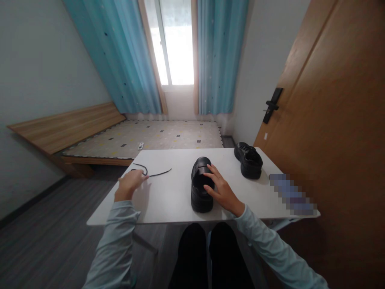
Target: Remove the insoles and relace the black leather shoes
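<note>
A black shoe (pixel 202 200) stands upright near the middle of the white table (pixel 168 200), its heel toward me. My right hand (pixel 224 192) rests on its right side with fingers spread over the opening. No laces show on this shoe. At the table's left side my left hand (pixel 131 184) is closed around part of a black shoelace (pixel 161 174), whose loose ends lie on the tabletop beyond and to the right of the fingers. A second black shoe (pixel 249 161), with laces in it, stands at the back right.
A blurred bluish item (pixel 291 194) lies at the table's right edge. Behind the table is a bed (pixel 174 134) with a small white device (pixel 140 146) on it. A wooden door (pixel 337 120) stands close on the right.
</note>
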The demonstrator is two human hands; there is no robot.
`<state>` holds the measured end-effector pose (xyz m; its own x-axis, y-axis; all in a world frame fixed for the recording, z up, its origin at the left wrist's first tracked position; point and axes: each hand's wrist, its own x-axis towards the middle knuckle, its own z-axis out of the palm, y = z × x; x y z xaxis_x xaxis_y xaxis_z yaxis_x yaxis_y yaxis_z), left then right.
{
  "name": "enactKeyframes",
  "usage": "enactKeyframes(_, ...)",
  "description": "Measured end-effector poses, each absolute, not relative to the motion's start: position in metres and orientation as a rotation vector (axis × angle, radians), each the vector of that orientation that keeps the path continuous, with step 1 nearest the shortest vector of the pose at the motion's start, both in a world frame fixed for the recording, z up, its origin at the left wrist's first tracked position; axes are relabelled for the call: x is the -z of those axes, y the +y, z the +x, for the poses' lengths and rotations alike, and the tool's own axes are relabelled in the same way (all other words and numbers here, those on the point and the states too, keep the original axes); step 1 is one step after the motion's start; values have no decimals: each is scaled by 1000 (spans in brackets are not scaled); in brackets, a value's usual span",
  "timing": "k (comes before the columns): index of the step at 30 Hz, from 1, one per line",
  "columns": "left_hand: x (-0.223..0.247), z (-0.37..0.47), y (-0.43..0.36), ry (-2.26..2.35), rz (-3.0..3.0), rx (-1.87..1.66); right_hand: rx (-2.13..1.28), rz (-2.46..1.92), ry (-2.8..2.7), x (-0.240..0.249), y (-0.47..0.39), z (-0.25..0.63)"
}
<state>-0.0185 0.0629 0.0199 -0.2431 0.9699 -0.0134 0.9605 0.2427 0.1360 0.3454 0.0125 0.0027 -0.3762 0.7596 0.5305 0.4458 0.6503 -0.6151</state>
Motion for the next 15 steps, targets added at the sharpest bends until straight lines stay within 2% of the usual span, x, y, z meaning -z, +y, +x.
enactKeyframes(2, -33, 9, 57, 2235, 2078, -363, -486, -949, -2021, -1, 13, 344)
enactKeyframes(6, -56, 76, 37, 1484, 2312, -681, -494, -971, -2016, 0, 14, 341)
enactKeyframes(9, -69, 120, 24, 1172, 2429, -654, -516, -976, -2023, 0, 13, 341)
enactKeyframes(15, -75, 165, 27, 968, 2607, -367, -538, -952, -2001, 6, 10, 341)
